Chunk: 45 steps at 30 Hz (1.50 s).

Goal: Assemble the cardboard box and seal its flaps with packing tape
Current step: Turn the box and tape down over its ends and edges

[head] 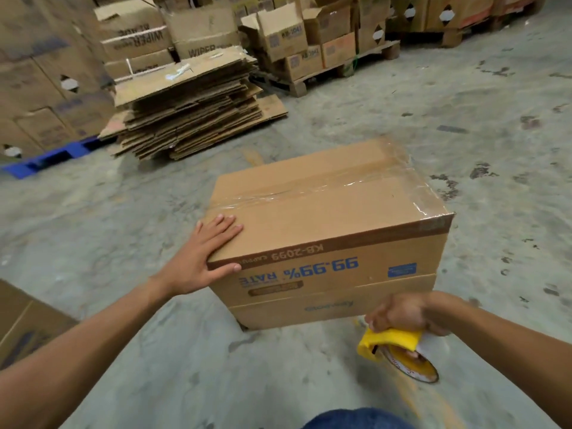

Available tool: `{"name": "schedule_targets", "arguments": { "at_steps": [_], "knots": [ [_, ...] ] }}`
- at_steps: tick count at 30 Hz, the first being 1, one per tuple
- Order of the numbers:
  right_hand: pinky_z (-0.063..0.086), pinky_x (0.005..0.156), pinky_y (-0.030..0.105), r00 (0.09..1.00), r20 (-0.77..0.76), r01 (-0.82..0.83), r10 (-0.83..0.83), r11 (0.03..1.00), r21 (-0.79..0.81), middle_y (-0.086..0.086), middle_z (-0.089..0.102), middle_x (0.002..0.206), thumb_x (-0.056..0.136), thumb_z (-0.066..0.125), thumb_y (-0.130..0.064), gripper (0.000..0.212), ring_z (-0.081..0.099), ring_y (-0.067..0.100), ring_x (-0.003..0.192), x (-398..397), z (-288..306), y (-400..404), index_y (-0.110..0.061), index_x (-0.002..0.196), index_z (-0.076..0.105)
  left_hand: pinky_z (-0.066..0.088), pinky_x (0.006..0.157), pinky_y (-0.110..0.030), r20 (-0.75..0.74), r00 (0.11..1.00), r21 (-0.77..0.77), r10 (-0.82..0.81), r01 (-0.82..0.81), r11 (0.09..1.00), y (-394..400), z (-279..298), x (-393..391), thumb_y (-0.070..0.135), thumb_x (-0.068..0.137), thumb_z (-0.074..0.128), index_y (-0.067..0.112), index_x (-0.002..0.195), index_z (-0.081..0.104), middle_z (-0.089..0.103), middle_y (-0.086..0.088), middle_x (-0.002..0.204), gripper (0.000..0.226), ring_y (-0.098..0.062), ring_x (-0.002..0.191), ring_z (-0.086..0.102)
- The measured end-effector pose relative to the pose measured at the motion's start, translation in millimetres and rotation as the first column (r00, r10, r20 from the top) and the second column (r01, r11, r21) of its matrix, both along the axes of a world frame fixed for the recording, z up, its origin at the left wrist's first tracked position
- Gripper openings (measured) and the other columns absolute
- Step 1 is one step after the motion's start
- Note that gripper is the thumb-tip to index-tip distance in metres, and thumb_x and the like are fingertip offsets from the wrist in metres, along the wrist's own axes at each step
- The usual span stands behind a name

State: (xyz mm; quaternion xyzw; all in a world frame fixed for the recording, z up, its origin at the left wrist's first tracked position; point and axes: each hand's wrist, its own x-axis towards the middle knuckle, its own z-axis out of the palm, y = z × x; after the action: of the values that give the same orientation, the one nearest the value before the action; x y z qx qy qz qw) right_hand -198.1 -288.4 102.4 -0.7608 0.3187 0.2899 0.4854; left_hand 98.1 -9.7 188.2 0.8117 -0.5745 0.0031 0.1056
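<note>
Two hands: your left hand (pixel 206 254) lay spread, steadying the taped box (pixel 328 230).
Right hand (pixel 402 314): fingers gripped the tape dispenser (pixel 391 343), lower right.

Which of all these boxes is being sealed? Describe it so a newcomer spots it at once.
Start from the tall stack of flattened cartons on the floor and come toward the camera: the box stands alone on bare concrete. The left hand lies flat on its near corner. Unlike the open boxes on the pallets behind, its top is closed under clear tape, with blue print upside down.
</note>
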Motion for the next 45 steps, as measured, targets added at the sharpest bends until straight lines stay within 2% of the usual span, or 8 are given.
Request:
{"name": "schedule_targets", "arguments": {
  "at_steps": [7,13,20,24,29,32,39,45],
  "knots": [
    [0.054,0.093,0.046,0.993,0.119,-0.016,0.003,0.994,0.108,0.017,0.068,0.122,0.092,0.066,-0.027,0.028,0.064,0.04,0.11,1,13,9,-0.024,0.12,0.066,0.001,0.116,-0.063,0.055,0.997,-0.143,0.047,-0.039,0.989,-60,-19,-48,0.071,0.083,0.047,0.036,0.148,0.033,0.025,0.008,0.158,0.076,-0.012,0.149,0.011],
    [0.052,0.038,0.026,0.984,0.174,-0.014,-0.026,0.973,0.229,0.025,0.071,0.086,0.095,0.062,-0.018,0.039,0.057,0.017,0.034,-4,41,4,-0.015,0.134,0.058,-0.01,0.109,-0.07,0.097,0.995,-0.054,0.022,-0.017,0.998,-148,-21,-120,0.054,0.094,0.039,0.037,0.151,0.02,0.014,0.008,0.162,0.063,-0.019,0.15,-0.001],
    [0.049,0.035,0.022,0.98,0.199,-0.036,-0.001,0.982,0.185,-0.003,0.067,0.052,0.096,0.06,-0.021,0.042,0.054,0.014,0.033,-45,91,-34,-0.019,0.138,0.054,-0.014,0.098,-0.08,-0.07,0.992,-0.026,-0.109,0.107,0.994,-194,-13,-192,0.027,0.1,0.039,0.039,0.15,0.024,0.009,0.011,0.163,0.054,-0.02,0.149,-0.014],
    [0.05,0.038,0.025,0.984,0.172,-0.017,-0.04,0.949,0.316,0.017,0.055,0.065,0.085,0.071,-0.033,0.051,0.05,0.016,0.036,-80,112,-65,-0.031,0.134,0.059,-0.023,0.096,-0.075,-0.24,0.961,-0.061,-0.14,0.129,0.99,-201,-6,-205,0.029,0.1,0.038,0.039,0.147,0.032,0.013,0.012,0.162,0.049,-0.015,0.149,-0.012],
    [0.047,0.036,0.022,0.886,0.333,0.033,-0.324,0.759,0.65,0.007,0.044,0.038,0.063,0.088,-0.045,0.066,0.045,0.013,0.025,-110,132,-91,-0.038,0.125,0.066,-0.019,0.109,-0.06,-0.376,0.919,-0.128,-0.119,0.075,0.989,-197,13,-198,0.043,0.1,0.037,0.036,0.136,0.049,0.04,0.012,0.151,0.038,-0.012,0.146,0.022],
    [0.045,0.037,0.02,0.768,0.442,-0.052,-0.464,0.642,0.765,0.001,0.049,0.038,0.072,0.082,-0.045,0.054,0.047,0.01,0.026,-103,131,-93,-0.039,0.123,0.067,0.021,0.114,-0.044,-0.474,0.877,-0.225,-0.075,-0.038,0.973,-195,33,-194,0.05,0.098,0.038,0.031,0.113,0.064,0.068,0.011,0.114,0.035,-0.012,0.11,0.06],
    [0.047,0.063,0.018,0.663,0.669,-0.429,-0.336,0.561,0.708,-0.012,0.075,0.079,0.101,0.012,-0.049,0.067,0.07,0.001,0.066,-77,133,-96,-0.028,0.109,0.075,0.048,0.062,-0.032,-0.99,0.011,0.136,0.138,-0.103,0.985,-187,103,-206,0.07,0.086,0.043,0.009,0.097,0.063,0.069,-0.012,0.079,0.065,-0.024,0.066,0.065],
    [0.046,0.058,0.017,0.674,0.65,-0.393,-0.352,0.573,0.719,-0.013,0.073,0.071,0.102,0.019,-0.048,0.061,0.068,-0.001,0.058,-84,140,-102,-0.03,0.104,0.077,0.051,0.068,-0.034,-0.943,-0.275,0.202,0.19,-0.017,0.979,-187,116,-215,0.049,0.084,0.063,0.011,0.101,0.062,0.067,-0.006,0.078,0.041,-0.019,0.063,0.065]
  ]
}}
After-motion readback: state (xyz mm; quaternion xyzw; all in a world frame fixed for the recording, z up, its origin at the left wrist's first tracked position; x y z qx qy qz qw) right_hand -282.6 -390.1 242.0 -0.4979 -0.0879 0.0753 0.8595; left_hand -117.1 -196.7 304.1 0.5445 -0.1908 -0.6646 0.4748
